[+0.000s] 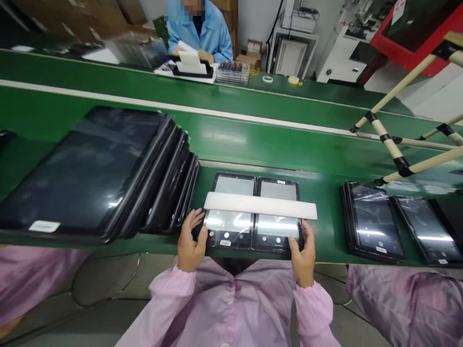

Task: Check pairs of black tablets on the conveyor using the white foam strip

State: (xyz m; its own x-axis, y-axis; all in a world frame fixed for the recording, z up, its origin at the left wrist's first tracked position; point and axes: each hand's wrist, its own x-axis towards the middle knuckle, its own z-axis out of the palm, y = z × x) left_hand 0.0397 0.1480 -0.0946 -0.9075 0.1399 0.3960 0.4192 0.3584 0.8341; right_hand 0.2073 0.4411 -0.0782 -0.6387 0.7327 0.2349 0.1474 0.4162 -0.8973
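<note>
Two tablets lie side by side in front of me, a left tablet [228, 224] and a right tablet [277, 226], their screens up and reflecting the lights. Across both rests a white foam strip [259, 205], its ends reaching past their outer edges. Beside the left tablet's outer edge is my left hand [192, 243], fingers spread and thumb near the lower corner. My right hand [304, 250] is at the right tablet's outer edge, thumb over its lower corner and fingers stretched along the side. Neither hand is closed around anything.
A tall stack of large dark tablets [83, 168] stands at left. Smaller tablets [374, 219] are piled at right, below a pipe frame [390, 144]. Across the green bench [246, 135], a person in blue [217, 33] sits. Pink-sleeved people are on both sides.
</note>
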